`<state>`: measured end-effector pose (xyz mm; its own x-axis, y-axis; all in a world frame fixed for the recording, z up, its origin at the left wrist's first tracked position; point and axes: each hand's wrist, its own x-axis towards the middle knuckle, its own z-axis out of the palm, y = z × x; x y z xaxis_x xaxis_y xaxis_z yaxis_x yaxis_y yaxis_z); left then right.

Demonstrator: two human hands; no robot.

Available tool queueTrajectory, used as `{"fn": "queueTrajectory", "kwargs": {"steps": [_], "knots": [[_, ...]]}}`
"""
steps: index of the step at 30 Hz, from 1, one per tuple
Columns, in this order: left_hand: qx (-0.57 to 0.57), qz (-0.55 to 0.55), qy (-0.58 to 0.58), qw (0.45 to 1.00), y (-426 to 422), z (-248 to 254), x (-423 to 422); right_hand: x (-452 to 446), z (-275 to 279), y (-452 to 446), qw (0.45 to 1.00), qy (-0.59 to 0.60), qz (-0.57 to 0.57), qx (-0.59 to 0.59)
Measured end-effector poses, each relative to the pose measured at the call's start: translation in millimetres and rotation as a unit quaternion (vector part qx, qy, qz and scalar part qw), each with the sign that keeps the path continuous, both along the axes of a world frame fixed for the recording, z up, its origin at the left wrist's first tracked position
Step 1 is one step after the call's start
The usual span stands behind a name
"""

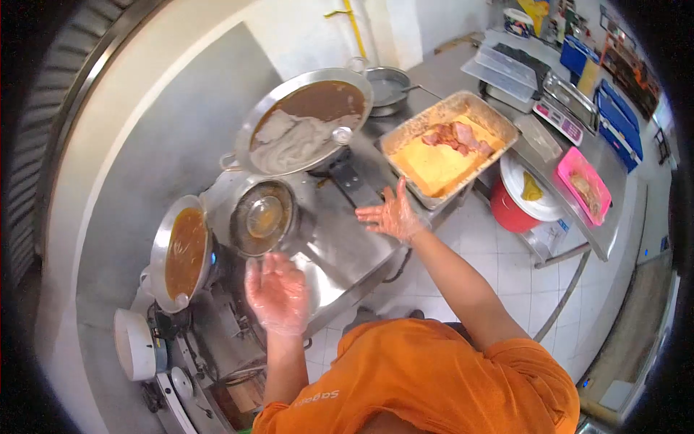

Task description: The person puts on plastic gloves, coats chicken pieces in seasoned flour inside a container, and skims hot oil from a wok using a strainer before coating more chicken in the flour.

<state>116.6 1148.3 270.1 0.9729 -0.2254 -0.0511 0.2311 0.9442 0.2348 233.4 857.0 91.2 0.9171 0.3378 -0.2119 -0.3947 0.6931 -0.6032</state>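
Both my hands wear clear plastic gloves and hold nothing. My left hand (277, 293) is raised palm up over the steel counter, just below a small round pan (263, 217) with a strainer or bowl in it. My right hand (391, 213) has its fingers spread near the lower left corner of a metal tray (412, 192). Inside the tray, pieces of raw meat (455, 137) lie on yellow powder (426, 165). A large wok (249, 108) of brown liquid with pale foam stands above my hands.
A smaller wok (160, 249) of brown liquid sits at the left, above a white pot (130, 343). On the right are a red bucket (510, 210) with a white lid, a pink basket (584, 186), a scale (560, 123) and plastic containers (506, 69).
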Motion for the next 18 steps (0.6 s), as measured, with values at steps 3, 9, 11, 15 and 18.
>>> {"fn": "queueTrajectory", "kwargs": {"steps": [3, 9, 11, 15, 18], "knots": [[-0.002, -0.103, 0.063, 0.993, -71.7, -31.5, 7.9, -7.9, -8.7, -48.2, 0.998, -0.013, -0.044, 0.037], [0.067, -0.166, 0.112, 0.977, -174.3, -91.8, 59.4, 6.4, -13.1, -120.3, 0.969, -0.089, -0.137, 0.185], [0.107, -0.172, 0.072, 0.977, -204.6, -98.4, 78.5, 26.8, -20.3, -153.5, 0.977, -0.085, -0.161, 0.114], [0.280, -0.106, -0.014, 0.954, -277.1, -138.8, 131.6, 65.6, 3.3, -235.1, 0.936, -0.089, -0.209, -0.270], [0.487, -0.020, -0.086, 0.869, -332.8, -205.2, 183.3, 92.3, -2.1, -295.3, 0.809, -0.143, -0.215, -0.527]]}}
